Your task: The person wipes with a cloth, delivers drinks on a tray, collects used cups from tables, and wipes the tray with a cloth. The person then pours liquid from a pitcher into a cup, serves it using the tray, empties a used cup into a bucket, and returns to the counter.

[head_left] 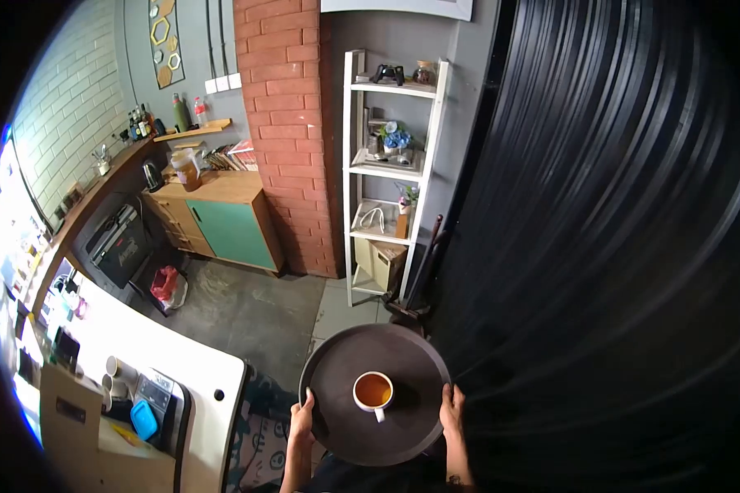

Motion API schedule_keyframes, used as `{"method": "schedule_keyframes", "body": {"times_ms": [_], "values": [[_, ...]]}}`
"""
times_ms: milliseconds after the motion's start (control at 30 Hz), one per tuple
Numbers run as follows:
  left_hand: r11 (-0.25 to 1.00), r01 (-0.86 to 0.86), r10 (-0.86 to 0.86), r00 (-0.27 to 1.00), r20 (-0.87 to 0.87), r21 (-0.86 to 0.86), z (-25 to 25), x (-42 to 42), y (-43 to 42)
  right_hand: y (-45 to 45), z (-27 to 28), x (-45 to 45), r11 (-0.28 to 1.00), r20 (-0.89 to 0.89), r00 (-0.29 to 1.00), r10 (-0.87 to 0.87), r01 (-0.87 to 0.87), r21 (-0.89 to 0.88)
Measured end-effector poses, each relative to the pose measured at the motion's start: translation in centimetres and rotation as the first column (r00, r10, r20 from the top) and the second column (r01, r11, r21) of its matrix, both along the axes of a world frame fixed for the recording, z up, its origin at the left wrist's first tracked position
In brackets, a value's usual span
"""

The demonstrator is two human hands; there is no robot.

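A round dark brown tray (419, 370) is held level in front of me, gripped at its two sides. My left hand (302, 421) is closed on the left rim, thumb on top. On the opposite rim my right hand (451, 408) is closed too, its fingers partly hidden under the edge. Near the middle of the tray stands a white cup (380, 416) of amber-brown liquid, upright, its handle pointing toward me. Neither hand touches the cup.
A white table (214, 361) with a scale (156, 386) and mugs stands at left. Ahead are a white shelf (386, 168), a brick pillar (284, 148) and a green-doored cabinet (226, 230). Black strip curtain (600, 246) hangs close on the right.
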State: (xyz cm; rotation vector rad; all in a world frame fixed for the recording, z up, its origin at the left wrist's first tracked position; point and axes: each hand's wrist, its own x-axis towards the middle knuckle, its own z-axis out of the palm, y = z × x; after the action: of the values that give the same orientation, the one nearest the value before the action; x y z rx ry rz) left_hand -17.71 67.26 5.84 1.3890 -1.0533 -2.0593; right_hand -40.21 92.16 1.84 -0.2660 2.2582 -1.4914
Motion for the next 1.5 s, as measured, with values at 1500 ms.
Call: {"method": "schedule_keyframes", "body": {"times_ms": [1500], "values": [[0.733,-0.68,0.68,0.732,-0.031,0.016,1.7,-8.9,-59.6,-83.0,6.9,-18.3,0.774,-0.128,0.78,0.613,-0.625,-0.103]]}}
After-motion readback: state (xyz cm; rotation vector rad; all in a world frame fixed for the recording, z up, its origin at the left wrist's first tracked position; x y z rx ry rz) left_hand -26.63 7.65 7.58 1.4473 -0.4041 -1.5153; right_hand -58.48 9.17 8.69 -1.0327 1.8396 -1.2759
